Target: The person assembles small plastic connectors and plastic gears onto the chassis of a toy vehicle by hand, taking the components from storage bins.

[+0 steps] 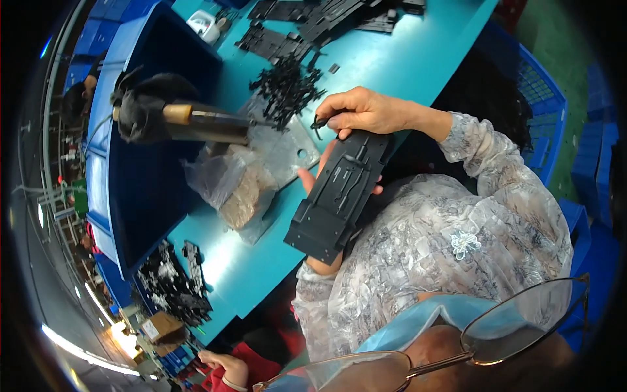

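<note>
While the left hand [312, 186] props a long black plastic panel [339, 193] from beneath, its fingers curl up around the panel's edge toward nine o'clock, so that hand is clamped on the panel. The panel sits near the middle of the view, tilted, with its far end toward one o'clock and its near end toward seven o'clock, held just above the edge of the teal worktop [392, 59]. At the panel's far end, the right hand [362, 111] has its fingertips pinched together on a small black clip [319, 122], which is just beside the panel's top corner.

At eleven o'clock from the hands lies a loose heap of small black parts [287, 88] on the worktop, next to a grey metal plate [284, 147]. A clear plastic bag [238, 186] with something brown inside rests at nine o'clock. Above it a tool with a wooden handle [189, 117] juts from a deep blue bin [150, 163]. More black panels [313, 23] lie stacked at twelve o'clock. At seven o'clock another person's hand [225, 366] shows near the lower edge.
</note>
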`<state>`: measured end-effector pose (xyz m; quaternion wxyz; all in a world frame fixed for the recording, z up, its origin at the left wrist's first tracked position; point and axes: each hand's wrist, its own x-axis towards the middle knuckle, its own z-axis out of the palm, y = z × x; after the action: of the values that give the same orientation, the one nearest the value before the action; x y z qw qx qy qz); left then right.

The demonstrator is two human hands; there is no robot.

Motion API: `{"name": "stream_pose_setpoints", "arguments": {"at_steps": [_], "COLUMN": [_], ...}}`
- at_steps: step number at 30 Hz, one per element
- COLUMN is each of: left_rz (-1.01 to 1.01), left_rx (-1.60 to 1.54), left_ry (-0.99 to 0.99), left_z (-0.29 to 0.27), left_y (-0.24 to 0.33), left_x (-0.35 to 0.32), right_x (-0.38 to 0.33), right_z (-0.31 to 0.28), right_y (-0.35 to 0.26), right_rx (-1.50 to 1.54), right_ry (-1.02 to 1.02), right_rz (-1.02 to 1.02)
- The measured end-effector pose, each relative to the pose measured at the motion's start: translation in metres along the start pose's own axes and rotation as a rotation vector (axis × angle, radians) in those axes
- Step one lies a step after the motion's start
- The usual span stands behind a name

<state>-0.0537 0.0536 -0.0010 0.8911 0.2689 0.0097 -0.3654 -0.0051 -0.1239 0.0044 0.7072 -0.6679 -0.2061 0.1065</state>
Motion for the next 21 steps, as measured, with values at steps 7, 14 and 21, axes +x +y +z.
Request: {"name": "stream_pose_setpoints", "arguments": {"at_steps": [7,14,21], "left_rz": [-0.066,0.120,0.254], "left_rx": [-0.042,0.125,0.147], "left_ry": [0.028,0.098,0.142], "left_z": [0.005,-0.017,-0.008], "left_y": [0.018,0.020,0.018], "left_x": [0.012,0.013,0.009], "right_x": [0.005,0.000,0.000], "right_z": [0.000,-0.002,0.019], "right_y": [0.005,-0.008,0.006], "right_rx": [-0.426,-1.013,-1.149], "right_ry": [0.310,0.493,0.369], "right_rz": [-0.324,-0.715,-0.632]}}
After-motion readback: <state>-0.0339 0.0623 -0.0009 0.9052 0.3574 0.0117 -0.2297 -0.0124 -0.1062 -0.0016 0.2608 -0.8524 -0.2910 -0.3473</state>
